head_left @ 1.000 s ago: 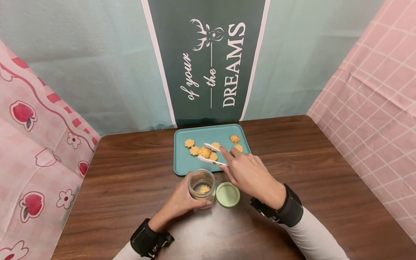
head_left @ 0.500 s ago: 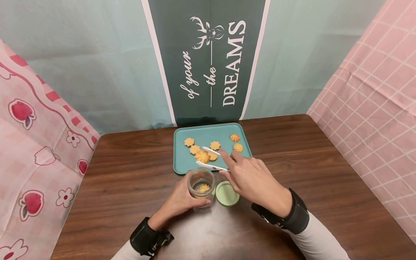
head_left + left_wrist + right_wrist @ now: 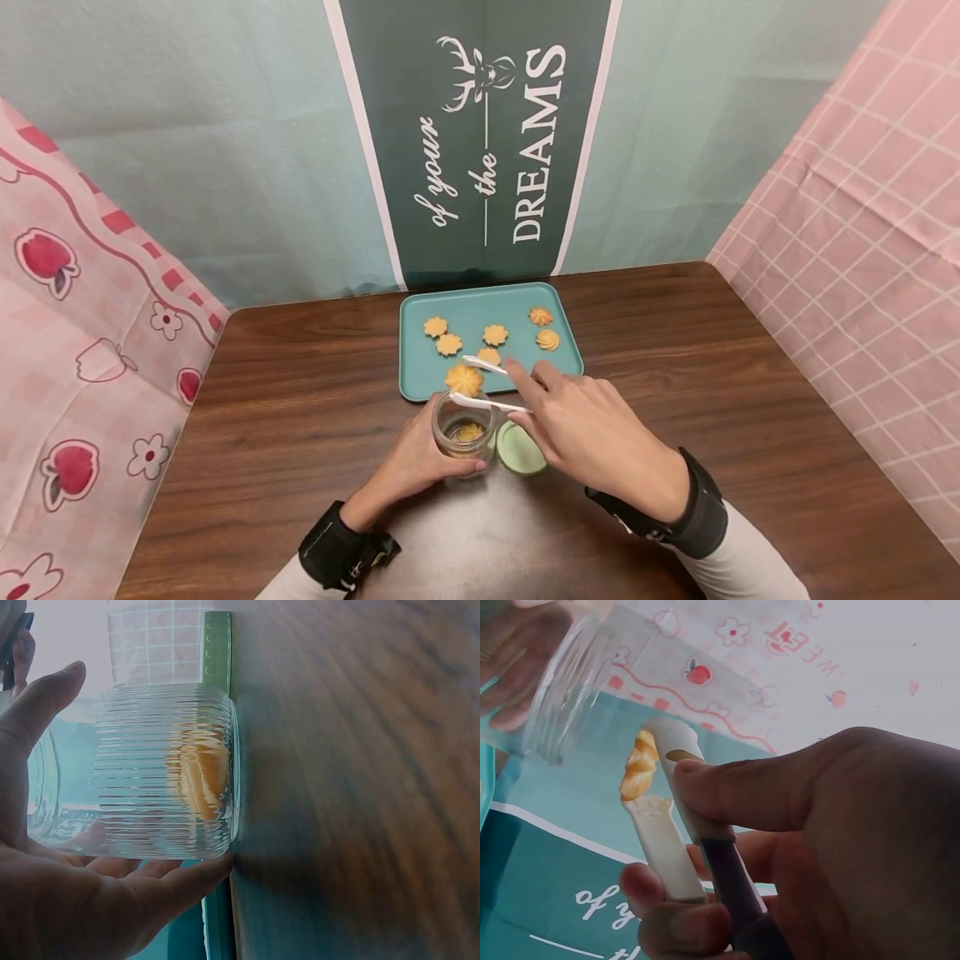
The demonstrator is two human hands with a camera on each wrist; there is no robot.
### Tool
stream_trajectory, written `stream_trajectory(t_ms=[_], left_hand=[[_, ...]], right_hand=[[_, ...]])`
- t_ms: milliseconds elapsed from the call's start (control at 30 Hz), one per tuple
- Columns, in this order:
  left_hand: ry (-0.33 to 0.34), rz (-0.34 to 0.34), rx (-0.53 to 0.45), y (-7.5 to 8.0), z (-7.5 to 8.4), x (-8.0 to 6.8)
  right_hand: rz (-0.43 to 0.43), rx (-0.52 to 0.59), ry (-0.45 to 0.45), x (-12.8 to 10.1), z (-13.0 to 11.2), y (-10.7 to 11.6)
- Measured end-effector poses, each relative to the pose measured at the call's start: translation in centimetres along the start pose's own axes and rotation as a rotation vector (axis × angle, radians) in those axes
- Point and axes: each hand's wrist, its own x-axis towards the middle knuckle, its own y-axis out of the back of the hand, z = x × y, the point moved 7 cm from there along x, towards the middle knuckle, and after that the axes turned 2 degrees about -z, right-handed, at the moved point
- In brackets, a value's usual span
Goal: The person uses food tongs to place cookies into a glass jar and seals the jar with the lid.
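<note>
- Since a second ago, the cookie (image 3: 464, 379) has been lifted off the teal tray (image 3: 420, 367) in the white tongs (image 3: 487, 385) and carried toward the lower middle of the head view, where it now hangs just above the mouth of the glass jar (image 3: 464, 423).
- The right hand (image 3: 592, 433) is seen curled round the tongs, with thumb and fingers pressing the two arms together on the cookie; in the right wrist view the cookie (image 3: 640, 765) is pinched edge-on between the tong tips.
- The left hand (image 3: 412, 462) is wrapped about the jar, with the thumb along one side and the fingers under the ribbed wall (image 3: 165, 769); the jar stands on the wooden table (image 3: 300, 433).
- One cookie already lies inside the jar.
- The held cookie is golden, flower-shaped and ridged; it is judged to be light, dry and brittle, so only a gentle squeeze across its flat faces should be given, or it may crumble or slip.
- A green lid (image 3: 519, 448) lies just right of the jar, partly covered by the right hand.
- Five more cookies are left on the tray, at centre frame.
</note>
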Motion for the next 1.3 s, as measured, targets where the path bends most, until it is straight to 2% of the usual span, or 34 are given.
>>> stream_trajectory(t_ms=[167, 400, 733, 1033, 1300], left_hand=[[0.012, -0.003, 0.001, 0.0, -0.1, 0.0], [-0.014, -0.006, -0.013, 0.0, 0.0, 0.0], [-0.002, 0.011, 0.015, 0.1, 0.0, 0.0], [-0.011, 0.011, 0.002, 0.0, 0.0, 0.0], [-0.005, -0.001, -0.013, 0.0, -0.1, 0.0]], right_hand=[[-0.021, 0.005, 0.020, -0.4, -0.6, 0.3], [-0.049, 0.004, 0.027, -0.7, -0.9, 0.5], [-0.024, -0.002, 0.023, -0.7, -0.5, 0.6], [-0.006, -0.014, -0.017, -0.7, 0.9, 0.8], [-0.018, -0.019, -0.089, -0.2, 3.1, -0.1]])
